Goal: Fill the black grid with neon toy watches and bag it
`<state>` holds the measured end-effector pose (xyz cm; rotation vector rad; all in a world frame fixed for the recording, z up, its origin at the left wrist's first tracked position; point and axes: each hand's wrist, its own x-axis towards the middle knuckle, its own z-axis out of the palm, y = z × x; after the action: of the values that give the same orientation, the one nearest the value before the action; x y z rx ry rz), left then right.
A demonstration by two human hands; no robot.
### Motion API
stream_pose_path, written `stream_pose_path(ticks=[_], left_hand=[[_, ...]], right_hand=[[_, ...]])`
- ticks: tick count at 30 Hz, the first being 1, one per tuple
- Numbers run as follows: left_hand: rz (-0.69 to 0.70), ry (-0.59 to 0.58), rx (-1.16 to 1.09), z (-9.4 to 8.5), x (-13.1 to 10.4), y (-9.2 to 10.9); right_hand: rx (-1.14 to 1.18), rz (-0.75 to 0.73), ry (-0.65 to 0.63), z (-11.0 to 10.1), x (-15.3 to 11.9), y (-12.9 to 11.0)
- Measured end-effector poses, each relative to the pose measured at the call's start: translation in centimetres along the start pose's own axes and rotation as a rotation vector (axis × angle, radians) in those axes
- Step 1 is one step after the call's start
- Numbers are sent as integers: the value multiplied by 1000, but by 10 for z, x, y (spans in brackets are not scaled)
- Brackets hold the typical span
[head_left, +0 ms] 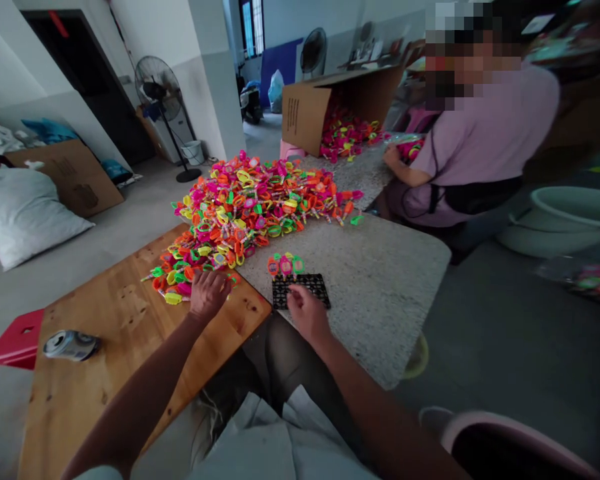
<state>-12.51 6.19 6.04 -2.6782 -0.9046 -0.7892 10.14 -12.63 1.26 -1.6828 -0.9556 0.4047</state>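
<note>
A large heap of bright toy watches (250, 200) in pink, orange, yellow and green spreads across the two tables. At its near edge is my left hand (211, 293), fingers curled down among the watches; what they grip is hidden. My right hand (309, 312) hovers over a black patterned tray (315, 287), its fingers bent into a pinch. Whatever that pinch holds is too small to make out. Along the tray's far edge lie an orange watch (273, 267), a pink watch (285, 265) and a green watch (298, 265), side by side.
A drink can (73, 345) lies on the wooden table (115, 353), left of my arm. The speckled stone table (380, 267) extends right. Beyond, a tipped cardboard box (305, 117) spills more watches near a seated person (490, 133). Buckets (570, 220) stand at right.
</note>
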Motion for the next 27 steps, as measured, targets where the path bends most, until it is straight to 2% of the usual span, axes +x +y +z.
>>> stream_pose_path(ticks=[2,4,8,11,15,20,24,27], left_hand=[[-7,127,-72,-6,7,30],[-32,176,-172,-7,16,66],[-115,154,-292,0,31,129],[-150,112,-297,8,40,154],[-207,38,-284,17,49,166],[-186,-4,-312,23,51,171],[4,-37,-529,29,45,159],[-63,-9,-613,39,41,138]], right_hand=[[102,-14,-95,11,-11,-11],[176,-27,-133,20,-15,-18],[35,-59,-113,21,-12,-16],[-146,-101,-13,11,-7,-7],[-249,-176,111,-6,-5,1],[-396,-274,139,-25,4,14],[-447,-121,134,-45,36,26],[-392,21,30,-58,71,29]])
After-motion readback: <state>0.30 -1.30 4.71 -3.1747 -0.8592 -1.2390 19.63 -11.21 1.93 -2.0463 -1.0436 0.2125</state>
